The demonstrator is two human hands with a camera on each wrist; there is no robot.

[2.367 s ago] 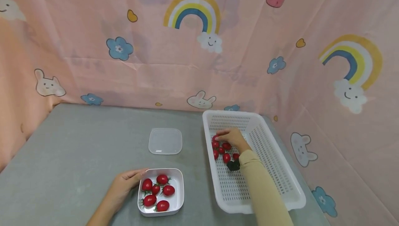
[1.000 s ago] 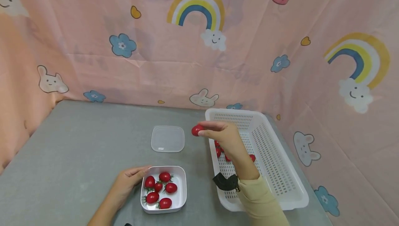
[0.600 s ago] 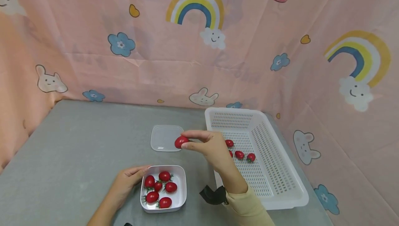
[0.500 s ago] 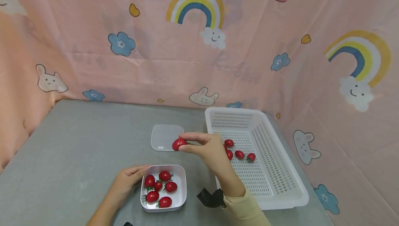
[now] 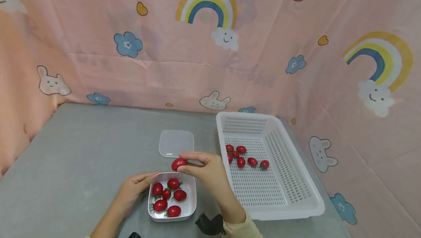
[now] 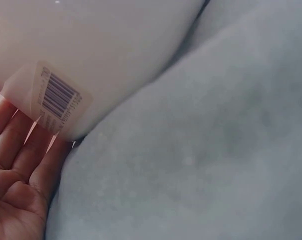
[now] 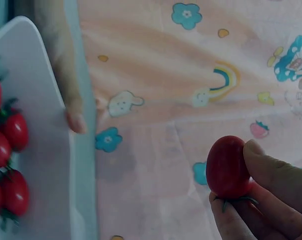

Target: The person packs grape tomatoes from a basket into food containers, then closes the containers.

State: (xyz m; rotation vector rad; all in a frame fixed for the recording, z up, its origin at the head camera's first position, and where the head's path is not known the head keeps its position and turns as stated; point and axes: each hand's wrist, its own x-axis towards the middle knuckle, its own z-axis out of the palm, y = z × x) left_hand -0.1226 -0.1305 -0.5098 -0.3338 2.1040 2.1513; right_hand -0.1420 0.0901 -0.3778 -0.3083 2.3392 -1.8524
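Observation:
Between thumb and fingers, my right hand [image 5: 208, 172] pinches a red cherry tomato [image 5: 179, 164] above the far rim of a white square box [image 5: 192, 208]. The right wrist view shows the held tomato [image 7: 226, 167] with its green stem end down. Several cherry tomatoes [image 5: 179, 195] with green tops lie in the box. My left hand [image 5: 133, 190] holds the box at its far left corner, thumb at the rim. In the left wrist view, the fingers [image 6: 28, 145] lie against the box's outside near a barcode label [image 6: 61, 95].
A white perforated basket [image 5: 296, 183] stands on the right, with several cherry tomatoes [image 5: 241, 162] toward its left side. Behind the box, a clear lid [image 5: 176, 144] lies flat on the grey table [image 5: 92, 146]. A pink patterned cloth [image 5: 158, 77] hangs behind.
My right hand has picked a cherry tomato from the basket and carried it left and toward me, past the lid, to the box's far rim. My left hand has stayed at the box.

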